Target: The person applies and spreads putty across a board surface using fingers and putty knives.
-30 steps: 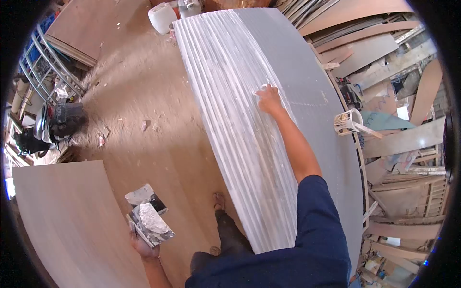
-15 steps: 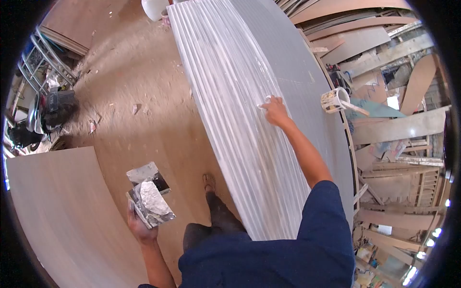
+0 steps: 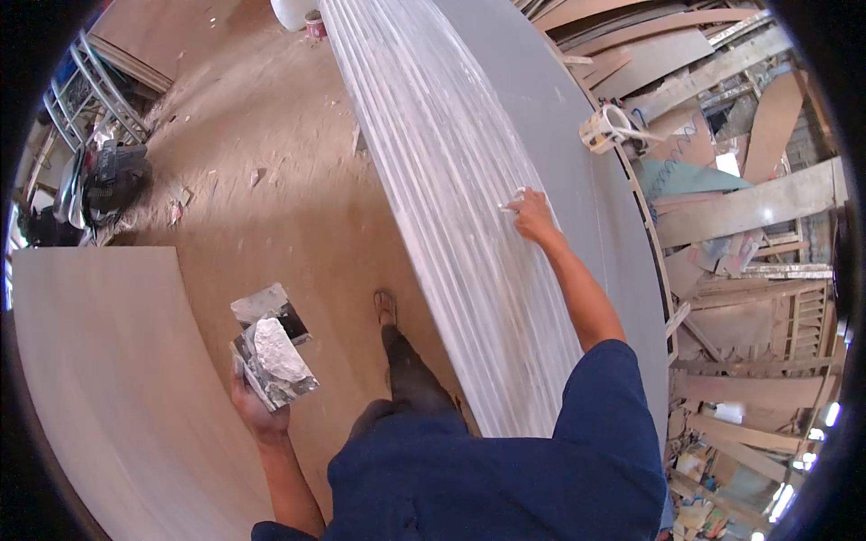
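My left hand (image 3: 257, 404) is closed around a pair of broad putty knives (image 3: 258, 305), held up over the floor. On the nearer blade sits a thick lump of white putty (image 3: 280, 350). My right hand (image 3: 535, 216) reaches out over a long grey panel with ridges (image 3: 424, 171), which is streaked with white. White stuff shows at its pinched fingertips, too small to name. Those fingertips are at the panel's surface, near where the ridges meet the smooth grey strip (image 3: 591, 243).
A smeared tub (image 3: 597, 135) with a stick stands on the panel's right edge. Cut boards (image 3: 749, 221) are piled beyond. To the left are a flat brown board (image 3: 99, 361), a dark motorbike (image 3: 113, 180) and a metal frame (image 3: 99, 81). A reddish can (image 3: 315, 25) stands far ahead.
My view has shifted, and the tub appears further left and higher. My right hand has moved slightly along the ridges toward the smooth strip. My left hand still holds the putty knives.
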Action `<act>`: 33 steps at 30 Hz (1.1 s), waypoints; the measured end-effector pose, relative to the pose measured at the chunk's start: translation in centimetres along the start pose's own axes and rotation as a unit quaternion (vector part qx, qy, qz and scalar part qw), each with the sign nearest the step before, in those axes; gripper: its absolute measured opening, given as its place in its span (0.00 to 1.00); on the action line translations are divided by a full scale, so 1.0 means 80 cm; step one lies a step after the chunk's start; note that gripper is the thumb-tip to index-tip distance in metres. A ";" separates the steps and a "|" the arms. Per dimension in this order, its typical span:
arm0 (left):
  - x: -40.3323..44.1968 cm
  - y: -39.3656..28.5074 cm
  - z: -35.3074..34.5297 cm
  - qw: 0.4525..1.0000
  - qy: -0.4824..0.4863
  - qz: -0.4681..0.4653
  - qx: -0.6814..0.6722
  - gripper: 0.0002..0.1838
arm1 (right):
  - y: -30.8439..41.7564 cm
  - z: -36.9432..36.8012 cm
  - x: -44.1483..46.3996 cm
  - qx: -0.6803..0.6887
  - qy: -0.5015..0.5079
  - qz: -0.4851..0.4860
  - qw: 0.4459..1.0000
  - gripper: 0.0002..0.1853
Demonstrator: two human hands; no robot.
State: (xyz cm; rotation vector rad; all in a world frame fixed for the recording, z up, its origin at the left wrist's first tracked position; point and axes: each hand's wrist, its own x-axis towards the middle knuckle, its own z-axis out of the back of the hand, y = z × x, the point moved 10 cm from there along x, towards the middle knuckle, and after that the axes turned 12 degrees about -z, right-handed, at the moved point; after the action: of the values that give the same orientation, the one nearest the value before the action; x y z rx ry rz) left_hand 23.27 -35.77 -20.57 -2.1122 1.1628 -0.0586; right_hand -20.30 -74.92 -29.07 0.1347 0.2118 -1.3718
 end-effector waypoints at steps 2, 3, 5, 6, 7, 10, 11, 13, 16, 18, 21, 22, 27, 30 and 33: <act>-0.040 -0.009 0.034 1.000 -0.013 -0.020 0.013 0.27 | -0.022 -0.017 -0.046 -0.003 0.011 -0.007 1.000 0.24; -0.059 -0.012 0.048 1.000 -0.013 -0.018 0.012 0.27 | -0.026 -0.017 -0.066 -0.004 -0.013 0.011 1.000 0.24; -0.095 -0.018 0.075 0.999 -0.027 -0.025 -0.020 0.25 | -0.037 -0.023 -0.101 -0.007 -0.040 0.032 0.999 0.24; -0.114 -0.021 0.084 0.999 -0.027 -0.027 -0.021 0.25 | -0.043 -0.025 -0.119 -0.013 -0.048 0.026 0.998 0.24; -0.132 -0.025 0.086 0.999 -0.007 -0.026 -0.025 0.25 | -0.049 -0.028 -0.135 -0.017 -0.055 0.020 0.998 0.24; -0.177 -0.030 0.100 1.000 -0.011 -0.027 -0.013 0.25 | -0.069 -0.037 -0.185 0.005 -0.028 -0.004 1.000 0.24; -0.188 -0.032 0.109 0.999 -0.036 -0.030 -0.002 0.25 | -0.074 -0.036 -0.201 0.007 -0.027 -0.010 1.000 0.24; -0.204 -0.033 0.104 1.000 -0.019 -0.018 0.001 0.25 | -0.075 -0.038 -0.230 -0.008 -0.025 0.010 1.000 0.24; -0.220 -0.029 0.102 1.000 -0.012 -0.009 0.006 0.25 | -0.097 -0.046 -0.274 -0.001 -0.015 -0.026 1.000 0.24; -0.226 -0.022 0.096 1.000 -0.026 -0.002 0.009 0.25 | -0.109 -0.048 -0.300 -0.001 -0.002 -0.042 0.999 0.24; -0.234 -0.003 0.076 1.000 -0.017 0.015 -0.004 0.25 | -0.128 -0.052 -0.347 0.000 0.007 -0.045 0.999 0.24; -0.236 0.002 0.066 1.000 0.013 0.019 -0.007 0.26 | -0.128 -0.053 -0.362 0.004 0.002 -0.029 1.000 0.23; -0.243 0.019 0.025 0.995 0.088 0.050 -0.020 0.26 | -0.147 -0.048 -0.435 0.027 0.011 -0.048 0.998 0.23; -0.252 0.029 0.008 0.995 0.079 0.062 -0.015 0.26 | -0.161 -0.042 -0.484 0.041 0.020 -0.041 0.998 0.22; -0.272 0.053 -0.004 0.994 0.061 0.090 -0.003 0.27 | -0.191 -0.054 -0.530 0.067 0.049 -0.063 0.995 0.22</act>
State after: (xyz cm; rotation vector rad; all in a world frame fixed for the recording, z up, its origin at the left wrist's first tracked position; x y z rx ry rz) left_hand 7.15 -21.01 -16.70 -2.0248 1.4230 -0.1028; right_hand -43.33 -36.42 -23.17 0.3064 0.2124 -1.5059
